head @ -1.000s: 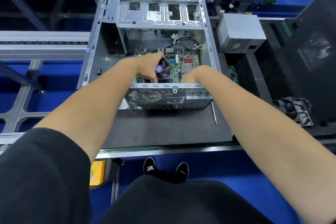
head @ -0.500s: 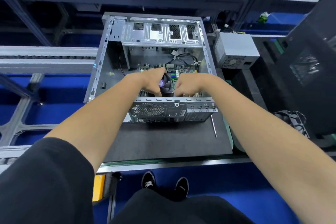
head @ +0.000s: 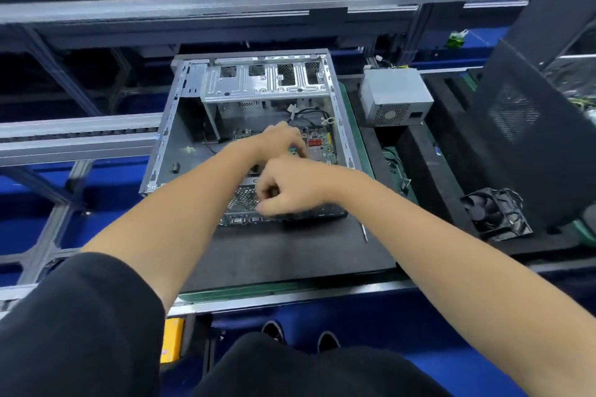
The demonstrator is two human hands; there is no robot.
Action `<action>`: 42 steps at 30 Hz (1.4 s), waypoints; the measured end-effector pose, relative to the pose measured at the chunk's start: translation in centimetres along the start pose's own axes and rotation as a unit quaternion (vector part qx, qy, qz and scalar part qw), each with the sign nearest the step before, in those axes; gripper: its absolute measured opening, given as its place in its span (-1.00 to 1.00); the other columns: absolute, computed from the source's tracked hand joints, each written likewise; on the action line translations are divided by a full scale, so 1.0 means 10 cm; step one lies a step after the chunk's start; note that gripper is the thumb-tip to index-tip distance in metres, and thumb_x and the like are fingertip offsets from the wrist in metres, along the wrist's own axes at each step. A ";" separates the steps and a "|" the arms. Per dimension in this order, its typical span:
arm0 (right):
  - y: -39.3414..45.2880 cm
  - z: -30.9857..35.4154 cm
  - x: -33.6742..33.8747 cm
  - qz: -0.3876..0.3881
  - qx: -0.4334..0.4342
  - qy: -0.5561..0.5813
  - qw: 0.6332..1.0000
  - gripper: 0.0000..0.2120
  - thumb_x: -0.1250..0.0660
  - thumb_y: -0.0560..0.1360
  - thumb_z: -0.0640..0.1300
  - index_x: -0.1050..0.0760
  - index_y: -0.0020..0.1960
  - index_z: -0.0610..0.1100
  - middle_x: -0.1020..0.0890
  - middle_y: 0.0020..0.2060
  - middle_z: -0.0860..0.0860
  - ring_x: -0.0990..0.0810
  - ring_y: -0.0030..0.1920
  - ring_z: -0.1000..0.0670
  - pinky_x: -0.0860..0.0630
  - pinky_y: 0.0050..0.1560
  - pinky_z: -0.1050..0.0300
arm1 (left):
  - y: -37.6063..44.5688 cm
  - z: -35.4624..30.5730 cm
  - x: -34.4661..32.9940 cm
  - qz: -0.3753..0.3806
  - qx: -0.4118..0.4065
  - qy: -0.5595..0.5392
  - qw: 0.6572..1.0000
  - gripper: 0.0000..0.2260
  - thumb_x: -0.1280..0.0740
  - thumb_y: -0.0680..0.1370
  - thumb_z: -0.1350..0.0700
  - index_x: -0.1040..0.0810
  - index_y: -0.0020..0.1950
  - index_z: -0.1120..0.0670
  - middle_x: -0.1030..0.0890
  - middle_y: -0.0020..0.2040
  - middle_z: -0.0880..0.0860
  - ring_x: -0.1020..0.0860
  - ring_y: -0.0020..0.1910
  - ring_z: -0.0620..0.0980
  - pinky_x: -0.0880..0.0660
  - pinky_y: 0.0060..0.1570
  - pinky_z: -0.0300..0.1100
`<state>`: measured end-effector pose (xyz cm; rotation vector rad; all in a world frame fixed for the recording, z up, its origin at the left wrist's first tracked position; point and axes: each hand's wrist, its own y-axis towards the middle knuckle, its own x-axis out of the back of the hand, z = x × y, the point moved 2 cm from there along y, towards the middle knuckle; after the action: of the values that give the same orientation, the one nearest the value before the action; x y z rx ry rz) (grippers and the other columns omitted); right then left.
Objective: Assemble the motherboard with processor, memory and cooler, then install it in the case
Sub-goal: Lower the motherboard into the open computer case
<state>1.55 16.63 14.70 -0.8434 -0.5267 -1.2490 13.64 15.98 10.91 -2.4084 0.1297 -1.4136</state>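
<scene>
Motherboard (head: 317, 143) lies flat inside the open case (head: 180, 126), its green surface showing just beyond and to the right of the two hands, so the install step looks well under way. The left hand (head: 280, 140) reaches over the board with its fingers bent downward; what the fingertips touch is hidden, so I cannot tell whether that grip holds anything. The right hand (head: 290, 188) sits nearer the body, above the case's rear panel, fingers curled into a loose fist; nothing shows inside it, though a small part could be hidden there.

The cooler is covered by the hands and cannot be made out.

Main risk, as I judge it: both wrists cross close together over the board, so a knuckle could knock a component, or snag the black cables (head: 306, 114) lying beyond the left grip. A screwdriver (head: 364, 232) rests on the desk (head: 290, 255) to the right of the right grip; if screws are next, a dropped one could vanish under the board. The power supply (head: 395, 97) stands well apart.
</scene>
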 end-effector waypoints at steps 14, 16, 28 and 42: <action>-0.12 -1.01 -1.18 -0.111 -0.242 -0.120 0.956 -0.57 -0.06 0.65 0.11 -0.50 0.10 -0.22 -0.55 0.07 -0.20 -0.55 0.05 -0.24 -0.38 -0.13 -0.01 | -0.05 -0.10 -0.28 0.196 0.256 -0.183 0.929 -0.72 -0.17 0.55 -0.03 -0.58 -0.09 0.12 -0.64 -0.17 0.08 -0.56 -0.30 0.02 -0.47 -0.06 -0.07; -0.09 -1.07 -1.18 -0.161 -0.249 -0.163 0.941 -0.55 -0.07 0.64 0.12 -0.51 0.10 -0.24 -0.58 0.04 -0.19 -0.57 0.04 -0.23 -0.41 -0.12 0.01 | -0.05 -0.09 -0.30 0.222 0.263 -0.197 0.918 -0.69 -0.21 0.51 -0.06 -0.58 -0.04 0.15 -0.61 -0.11 0.14 -0.53 -0.23 0.06 -0.47 0.03 -0.02; -0.02 -1.19 -1.24 -0.221 -0.227 -0.232 0.920 -0.57 -0.16 0.60 0.11 -0.59 -0.07 -0.22 -0.65 -0.13 -0.17 -0.63 -0.14 -0.20 -0.32 -0.25 0.10 | 0.04 -0.05 -0.35 0.264 0.247 -0.210 0.908 -0.72 -0.21 0.54 0.03 -0.62 -0.13 0.18 -0.65 -0.25 0.12 -0.59 -0.36 0.03 -0.52 -0.21 -0.19; -0.05 -1.21 -1.18 -0.230 -0.206 -0.232 0.922 -0.59 -0.24 0.55 0.10 -0.60 -0.24 -0.20 -0.65 -0.31 -0.14 -0.62 -0.29 -0.18 -0.29 -0.34 0.14 | 0.05 -0.13 -0.36 0.278 0.232 -0.239 0.901 -0.71 -0.18 0.55 0.22 -0.61 -0.29 0.21 -0.55 -0.40 0.16 -0.52 -0.50 0.02 -0.47 -0.42 -0.23</action>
<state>-3.11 14.16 -1.34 -1.4501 -0.8975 -1.6278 10.81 16.09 8.32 -2.0087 0.2899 -0.5048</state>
